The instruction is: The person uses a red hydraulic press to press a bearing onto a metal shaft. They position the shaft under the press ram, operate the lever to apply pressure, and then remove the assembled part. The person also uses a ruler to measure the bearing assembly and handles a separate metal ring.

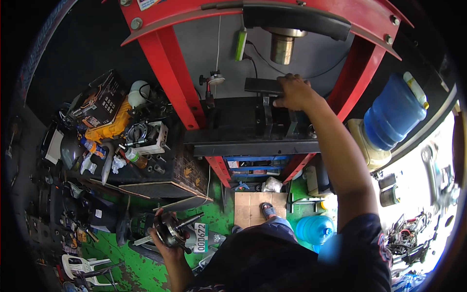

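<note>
**L hand (pixel 167 249) w/ crank assy (pixel 171 230); R hand (pixel 297 94) on dark metal bar (pixel 260 86) at press**

Head view (only one): crank assy is low L, well apart from press bed (pixel 253 149), which lies up & to the R of it. L hand is clearly nearer, & has it: fingers curled round the webs, so grip is filled. Assy's long axis is tilted, bright shaft end pointing up-R; a flat silver piece sticks out the other side, can't tell if same part.

R hand reaches up w/ fingers & thumb closed on R end of bar. Bar runs roughly L–R, sticking out L of the fingers, near upright metal supports (pixel 266 118) on the bed, below the ram (pixel 282 51). Can't tell if bar touches supports.

Looks: assy = round dark-grey webs, shinier shaft, metallic. Bar = dark, flat-faced, straight-edged.

Around: red press frame (pixel 169 75), gauge (pixel 216 78) on stand just L of bar, cluttered bench at L w/ orange case (pixel 109 122), cardboard (pixel 246 204) underfoot, blue water jug (pixel 395 113) at R.
</note>
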Action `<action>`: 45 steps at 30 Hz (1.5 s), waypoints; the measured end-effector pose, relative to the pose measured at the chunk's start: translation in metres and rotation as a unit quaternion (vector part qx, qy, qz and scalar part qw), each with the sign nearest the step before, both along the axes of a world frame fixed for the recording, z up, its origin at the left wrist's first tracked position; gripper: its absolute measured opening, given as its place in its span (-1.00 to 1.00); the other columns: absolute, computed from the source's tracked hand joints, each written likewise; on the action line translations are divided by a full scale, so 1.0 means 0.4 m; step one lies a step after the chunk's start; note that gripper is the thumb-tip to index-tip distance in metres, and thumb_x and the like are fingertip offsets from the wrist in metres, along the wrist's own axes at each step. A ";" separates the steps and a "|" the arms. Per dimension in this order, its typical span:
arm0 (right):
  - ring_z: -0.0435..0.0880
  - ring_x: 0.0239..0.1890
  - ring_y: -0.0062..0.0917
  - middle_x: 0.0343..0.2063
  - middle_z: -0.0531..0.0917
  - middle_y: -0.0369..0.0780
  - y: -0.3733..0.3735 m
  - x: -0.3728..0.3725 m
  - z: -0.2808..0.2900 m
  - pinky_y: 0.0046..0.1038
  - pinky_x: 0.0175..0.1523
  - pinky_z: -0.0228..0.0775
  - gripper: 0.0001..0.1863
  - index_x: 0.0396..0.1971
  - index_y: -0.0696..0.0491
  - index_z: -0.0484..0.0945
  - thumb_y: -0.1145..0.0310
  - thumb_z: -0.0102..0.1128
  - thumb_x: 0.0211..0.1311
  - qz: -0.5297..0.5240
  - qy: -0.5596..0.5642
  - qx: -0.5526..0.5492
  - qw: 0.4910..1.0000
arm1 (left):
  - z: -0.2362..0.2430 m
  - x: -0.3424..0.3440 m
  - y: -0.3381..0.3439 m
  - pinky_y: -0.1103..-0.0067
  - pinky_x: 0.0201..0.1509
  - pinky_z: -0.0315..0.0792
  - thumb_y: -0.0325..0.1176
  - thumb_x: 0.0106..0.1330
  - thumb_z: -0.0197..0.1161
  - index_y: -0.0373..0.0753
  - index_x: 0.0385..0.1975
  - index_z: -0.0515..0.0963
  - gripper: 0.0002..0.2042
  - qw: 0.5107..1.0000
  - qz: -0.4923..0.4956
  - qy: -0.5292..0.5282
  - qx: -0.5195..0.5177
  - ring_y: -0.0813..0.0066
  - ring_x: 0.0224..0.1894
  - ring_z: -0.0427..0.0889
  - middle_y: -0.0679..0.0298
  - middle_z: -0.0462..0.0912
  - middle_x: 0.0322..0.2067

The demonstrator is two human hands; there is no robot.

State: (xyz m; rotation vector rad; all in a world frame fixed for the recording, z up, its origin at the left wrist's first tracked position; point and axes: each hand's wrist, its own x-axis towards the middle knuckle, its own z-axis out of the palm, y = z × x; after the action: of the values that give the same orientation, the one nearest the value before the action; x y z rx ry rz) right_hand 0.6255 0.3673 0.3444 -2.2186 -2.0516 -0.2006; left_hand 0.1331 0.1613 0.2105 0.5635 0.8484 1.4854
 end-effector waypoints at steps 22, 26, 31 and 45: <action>0.49 0.23 -0.09 0.06 0.56 0.04 0.074 0.054 0.055 -0.20 0.32 0.37 -0.17 0.10 0.25 0.55 0.03 0.58 -0.15 0.226 0.080 -0.119 0.964 | -0.009 0.144 -0.060 0.54 -0.32 0.72 0.15 0.48 0.00 -0.20 0.39 0.30 -0.35 0.994 0.113 -0.005 0.007 0.38 -0.19 0.75 0.05 0.67 -0.02; 0.45 0.25 -0.07 0.10 0.53 0.04 0.060 0.063 0.016 -0.18 0.33 0.35 -0.13 0.13 0.26 0.52 0.00 0.59 -0.13 0.227 0.082 -0.095 0.966 | 0.024 0.179 -0.048 0.50 -0.43 0.71 0.18 0.46 -0.03 -0.19 0.38 0.30 -0.34 0.997 0.072 -0.020 0.026 0.32 -0.19 0.76 0.04 0.66 -0.01; 0.44 0.25 -0.02 0.09 0.53 0.05 0.032 0.114 0.015 -0.15 0.34 0.34 -0.12 0.17 0.22 0.52 -0.01 0.60 -0.13 0.182 0.058 -0.107 0.976 | 0.025 0.188 -0.024 0.41 -0.58 0.68 0.21 0.45 -0.09 -0.16 0.41 0.26 -0.31 0.999 0.046 -0.004 0.020 0.28 -0.23 0.76 0.04 0.66 0.01; 0.49 0.22 0.00 0.06 0.58 0.09 -0.024 0.113 0.009 -0.14 0.33 0.34 -0.11 0.13 0.24 0.56 -0.04 0.64 -0.16 0.158 0.115 -0.037 0.980 | 0.127 0.284 0.088 0.31 -0.55 0.68 0.11 0.44 -0.05 -0.16 0.35 0.34 -0.39 0.997 -0.028 -0.060 0.030 0.15 -0.19 0.75 0.00 0.63 0.03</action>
State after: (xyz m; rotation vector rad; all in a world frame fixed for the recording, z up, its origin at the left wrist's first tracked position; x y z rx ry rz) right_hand 0.6709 0.3578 0.3479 -1.8146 -2.2666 0.1574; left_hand 0.2467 0.1965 0.2614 0.5315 0.6911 1.4820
